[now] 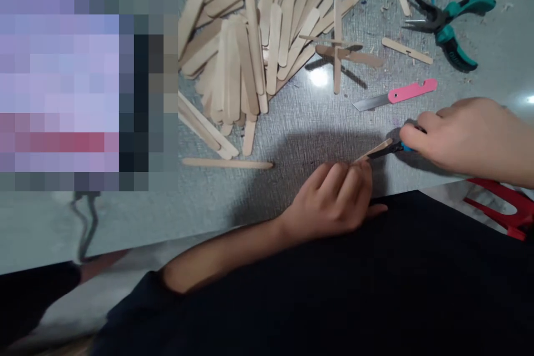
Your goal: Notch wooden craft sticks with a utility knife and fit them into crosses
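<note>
My left hand [334, 197] rests near the table's front edge, fingers curled round the end of a wooden craft stick [374, 151] that pokes out toward the right. My right hand [463, 136] is closed on a small blue-handled cutting tool [401, 147] whose dark tip meets the free end of that stick. Both hands are close together, just in front of my dark-clothed lap.
A big heap of wooden sticks [250, 44] lies at the back centre, a crossed stick assembly [337, 50] beside it. A pink-handled blade [396, 94] and teal pliers [448, 25] lie at the right. A red object [504, 208] sits beyond the table edge; a blurred area covers the left.
</note>
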Demonstrator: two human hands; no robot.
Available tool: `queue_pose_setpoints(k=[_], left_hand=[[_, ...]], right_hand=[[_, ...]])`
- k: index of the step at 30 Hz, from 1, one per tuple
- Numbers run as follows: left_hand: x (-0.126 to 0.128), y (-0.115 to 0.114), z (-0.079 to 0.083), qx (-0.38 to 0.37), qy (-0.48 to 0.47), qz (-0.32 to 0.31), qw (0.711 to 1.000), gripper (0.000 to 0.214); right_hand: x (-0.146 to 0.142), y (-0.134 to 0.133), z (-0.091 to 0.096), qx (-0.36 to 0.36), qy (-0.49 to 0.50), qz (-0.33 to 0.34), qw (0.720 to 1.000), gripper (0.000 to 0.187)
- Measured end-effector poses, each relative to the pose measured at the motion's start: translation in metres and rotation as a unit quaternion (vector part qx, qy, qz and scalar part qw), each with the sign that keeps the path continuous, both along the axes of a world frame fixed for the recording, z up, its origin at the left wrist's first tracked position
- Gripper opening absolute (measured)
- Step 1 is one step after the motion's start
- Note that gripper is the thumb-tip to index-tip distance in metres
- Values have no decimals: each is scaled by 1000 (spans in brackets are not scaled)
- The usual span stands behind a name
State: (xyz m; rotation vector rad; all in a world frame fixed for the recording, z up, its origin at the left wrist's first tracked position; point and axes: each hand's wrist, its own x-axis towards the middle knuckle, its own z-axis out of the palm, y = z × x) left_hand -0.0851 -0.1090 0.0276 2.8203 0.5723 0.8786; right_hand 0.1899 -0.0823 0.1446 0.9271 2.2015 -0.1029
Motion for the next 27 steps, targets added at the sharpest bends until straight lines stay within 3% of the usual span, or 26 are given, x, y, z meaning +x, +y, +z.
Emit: queue_pose_setpoints(k=[2,4,6,8,11,16,18,22,27], left_hand=[[-2,0,4,-32,-47,-29,998,40],[-6,0,6,-95,-66,-20,993,32],[-11,2,7,-185,-39,6,982,34],[-16,6,6,-252,8,-2,968,51],[-18,12,5,-244,71,-29,967,63],[-10,11,4,-178,159,18,971,54],[-6,8,2,-167,157,45,972,54],[0,2,-3,-169,137,76,973,61],[6,-2,-6,-187,128,88,970,66]], right_hand=[[8,-2,-6,15,42,51,998,47],[14,-1,-12,10,88,95,992,48],[17,2,-18,-7,120,126,985,48],[17,4,-21,-14,138,144,980,51],[13,8,-21,-8,145,164,976,58],[0,9,-8,28,110,210,971,64],[-1,6,-3,25,114,167,979,68],[7,-3,4,-17,182,-9,983,72],[6,-13,6,-32,157,-56,985,70]])
